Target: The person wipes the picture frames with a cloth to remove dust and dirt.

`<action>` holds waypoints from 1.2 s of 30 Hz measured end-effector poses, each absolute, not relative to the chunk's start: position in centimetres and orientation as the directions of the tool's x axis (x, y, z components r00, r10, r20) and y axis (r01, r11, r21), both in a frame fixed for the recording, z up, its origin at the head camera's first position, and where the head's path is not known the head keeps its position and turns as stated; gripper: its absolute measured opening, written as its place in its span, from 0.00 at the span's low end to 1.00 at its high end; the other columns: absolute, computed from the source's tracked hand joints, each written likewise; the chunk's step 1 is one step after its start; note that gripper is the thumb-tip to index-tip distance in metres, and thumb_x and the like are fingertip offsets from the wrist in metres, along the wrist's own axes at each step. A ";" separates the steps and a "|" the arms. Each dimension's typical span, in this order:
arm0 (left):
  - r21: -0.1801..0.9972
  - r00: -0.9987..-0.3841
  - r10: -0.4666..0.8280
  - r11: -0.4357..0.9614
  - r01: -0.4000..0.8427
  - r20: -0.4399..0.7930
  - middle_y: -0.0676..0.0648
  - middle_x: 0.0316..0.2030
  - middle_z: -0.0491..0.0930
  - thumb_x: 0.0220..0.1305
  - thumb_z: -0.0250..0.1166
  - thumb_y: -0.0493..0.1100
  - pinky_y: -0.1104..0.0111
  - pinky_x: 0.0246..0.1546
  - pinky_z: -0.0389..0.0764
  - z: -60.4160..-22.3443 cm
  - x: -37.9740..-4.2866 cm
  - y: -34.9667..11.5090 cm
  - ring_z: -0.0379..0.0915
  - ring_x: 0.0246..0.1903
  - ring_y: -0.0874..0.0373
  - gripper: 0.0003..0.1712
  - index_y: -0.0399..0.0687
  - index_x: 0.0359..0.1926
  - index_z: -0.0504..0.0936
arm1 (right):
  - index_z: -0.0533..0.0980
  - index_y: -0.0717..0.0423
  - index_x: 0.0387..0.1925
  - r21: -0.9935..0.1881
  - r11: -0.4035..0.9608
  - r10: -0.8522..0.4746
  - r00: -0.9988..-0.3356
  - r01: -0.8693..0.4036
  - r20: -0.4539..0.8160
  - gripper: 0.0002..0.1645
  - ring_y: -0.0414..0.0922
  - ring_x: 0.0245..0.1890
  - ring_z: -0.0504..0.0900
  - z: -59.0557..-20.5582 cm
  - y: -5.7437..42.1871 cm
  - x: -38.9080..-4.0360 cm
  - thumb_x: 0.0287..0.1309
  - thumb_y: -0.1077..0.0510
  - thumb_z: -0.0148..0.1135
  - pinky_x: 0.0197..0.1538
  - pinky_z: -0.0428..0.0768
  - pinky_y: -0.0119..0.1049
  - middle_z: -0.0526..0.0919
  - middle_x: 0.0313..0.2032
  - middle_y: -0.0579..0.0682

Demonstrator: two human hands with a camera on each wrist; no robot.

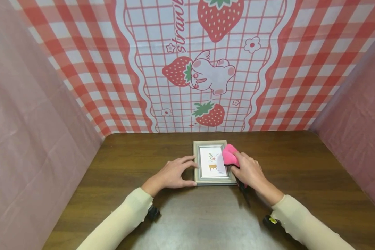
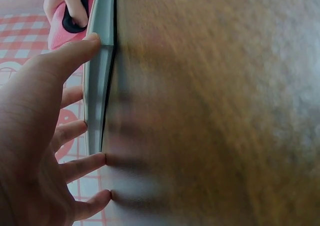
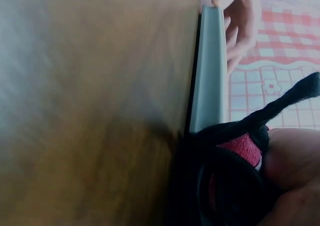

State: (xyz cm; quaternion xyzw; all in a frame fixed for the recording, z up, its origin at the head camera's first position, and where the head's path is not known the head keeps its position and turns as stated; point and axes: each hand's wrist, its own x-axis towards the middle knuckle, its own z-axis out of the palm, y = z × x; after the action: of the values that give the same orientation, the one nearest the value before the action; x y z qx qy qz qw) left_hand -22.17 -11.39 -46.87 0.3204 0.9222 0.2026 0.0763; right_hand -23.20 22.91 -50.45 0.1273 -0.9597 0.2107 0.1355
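A picture frame (image 1: 214, 181) with a pale moulded border lies flat on the wooden table, its picture of a potted plant facing up. My left hand (image 1: 174, 172) has its fingers spread against the frame's left side. In the left wrist view the thumb of my left hand (image 2: 30, 111) touches the near corner of the frame (image 2: 100, 71). With my right hand (image 1: 249, 170) I grip a pink cloth (image 1: 230, 155) with black trim, which covers part of the frame's right side. A black cord hangs from the cloth (image 3: 242, 148) in the right wrist view.
Brown wooden table (image 1: 137, 152) surface surrounds the frame. Behind it rises a red-and-white checked cloth backdrop (image 1: 93, 69) with strawberries, and pink fabric walls (image 1: 34, 121) close both sides. Dark wrist devices (image 1: 153, 212) sit at both sleeves.
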 end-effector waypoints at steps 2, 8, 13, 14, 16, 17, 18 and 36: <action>0.422 -0.783 0.622 0.713 0.560 -0.012 0.50 0.88 0.65 0.70 0.76 0.68 0.21 0.73 0.70 -46.9 -22.2 -11.4 0.68 0.84 0.38 0.36 0.66 0.74 0.82 | 0.81 0.55 0.64 -0.372 0.876 -0.191 -0.930 -0.306 0.314 0.31 0.61 0.33 0.85 -51.2 23.3 -24.3 0.60 0.54 0.75 0.32 0.81 0.64 0.88 0.44 0.64; 0.421 -0.780 0.625 0.713 0.561 -0.019 0.50 0.89 0.64 0.71 0.75 0.67 0.24 0.73 0.72 -46.7 -22.2 -11.3 0.68 0.84 0.38 0.36 0.66 0.74 0.81 | 0.80 0.54 0.66 -0.357 0.885 -0.182 -0.927 -0.300 0.328 0.34 0.61 0.32 0.85 -52.1 23.7 -27.2 0.57 0.53 0.74 0.31 0.80 0.62 0.89 0.41 0.61; 0.418 -0.780 0.625 0.716 0.559 -0.028 0.51 0.89 0.63 0.71 0.75 0.67 0.26 0.73 0.73 -46.8 -22.2 -11.2 0.67 0.84 0.38 0.36 0.67 0.75 0.81 | 0.80 0.56 0.68 -0.389 0.873 -0.192 -0.942 -0.292 0.275 0.35 0.63 0.34 0.85 -50.3 23.2 -27.8 0.59 0.54 0.73 0.33 0.80 0.64 0.88 0.42 0.65; 0.418 -0.780 0.625 0.717 0.558 -0.029 0.51 0.89 0.63 0.71 0.75 0.67 0.26 0.73 0.73 -46.7 -22.2 -11.2 0.67 0.84 0.38 0.36 0.67 0.75 0.80 | 0.80 0.56 0.69 -0.390 0.874 -0.192 -0.943 -0.290 0.272 0.36 0.62 0.34 0.85 -50.4 23.3 -28.2 0.58 0.53 0.73 0.33 0.80 0.63 0.89 0.43 0.64; 0.420 -0.779 0.626 0.715 0.559 -0.030 0.51 0.89 0.63 0.71 0.75 0.67 0.26 0.73 0.73 -46.7 -22.2 -11.2 0.67 0.85 0.38 0.36 0.67 0.75 0.80 | 0.79 0.57 0.70 -0.399 0.871 -0.198 -0.948 -0.286 0.249 0.37 0.61 0.35 0.85 -50.7 23.6 -29.1 0.59 0.53 0.73 0.35 0.81 0.63 0.89 0.44 0.64; 0.422 -0.779 0.626 0.715 0.558 -0.030 0.51 0.89 0.63 0.71 0.75 0.67 0.26 0.73 0.73 -46.7 -22.2 -11.2 0.66 0.85 0.38 0.36 0.67 0.75 0.80 | 0.79 0.58 0.70 -0.392 0.875 -0.200 -0.949 -0.285 0.244 0.37 0.60 0.36 0.85 -51.2 23.8 -29.7 0.58 0.54 0.73 0.36 0.81 0.63 0.89 0.44 0.64; 0.422 -0.779 0.627 0.714 0.558 -0.030 0.51 0.89 0.64 0.71 0.75 0.67 0.26 0.73 0.72 -46.7 -22.2 -11.2 0.66 0.85 0.38 0.36 0.67 0.75 0.80 | 0.79 0.57 0.71 -0.393 0.875 -0.199 -0.950 -0.282 0.238 0.38 0.59 0.36 0.85 -51.6 24.0 -30.3 0.59 0.53 0.73 0.37 0.81 0.63 0.89 0.45 0.64; 0.423 -0.780 0.626 0.710 0.563 -0.014 0.50 0.88 0.65 0.69 0.76 0.67 0.26 0.72 0.73 -47.0 -22.4 -11.3 0.68 0.84 0.39 0.36 0.66 0.74 0.81 | 0.80 0.61 0.67 -0.436 0.851 -0.218 -0.953 -0.292 0.213 0.33 0.59 0.39 0.86 -51.1 24.3 -31.7 0.62 0.54 0.73 0.42 0.84 0.62 0.91 0.48 0.66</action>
State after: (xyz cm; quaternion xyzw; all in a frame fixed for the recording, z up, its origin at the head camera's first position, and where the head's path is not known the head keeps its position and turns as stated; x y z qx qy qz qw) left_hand -22.36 -11.34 -47.02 0.3225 0.9214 0.2021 0.0781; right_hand -31.71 24.29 -51.15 0.1329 -0.9590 0.2380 0.0780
